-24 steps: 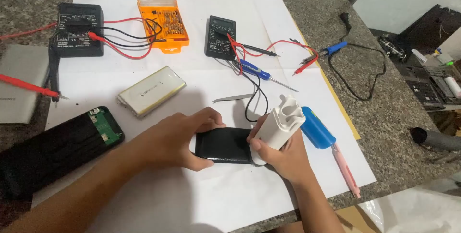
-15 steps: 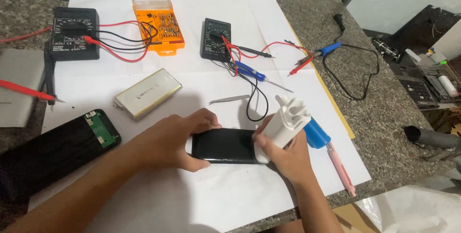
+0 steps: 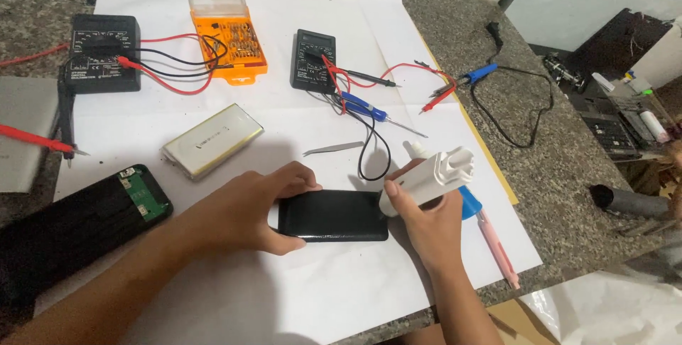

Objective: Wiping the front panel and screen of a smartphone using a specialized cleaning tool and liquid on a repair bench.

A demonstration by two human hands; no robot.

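While the left hand (image 3: 245, 213) pins the black slab (image 3: 332, 215) flat on the white paper (image 3: 298, 295), the right hand (image 3: 426, 220) grips a white tool (image 3: 428, 180) at the slab's right end. Silver battery pack (image 3: 213, 139) lies apart, up-left.

Black slab (image 3: 334, 215) left end hidden under left hand (image 3: 241, 210) fingers.

Slab (image 3: 334, 216) lies on the paper (image 3: 327, 295) near the front edge, left hand (image 3: 245, 210) on its left end, right hand (image 3: 426, 220) at its right end with the tube (image 3: 428, 180). Behind it, tweezers (image 3: 332, 149) and a battery pack (image 3: 212, 139) (further left). Meter (image 3: 313, 60) and bit case (image 3: 226, 32) sit at the back. Pen (image 3: 497, 249) lies right of the right hand.
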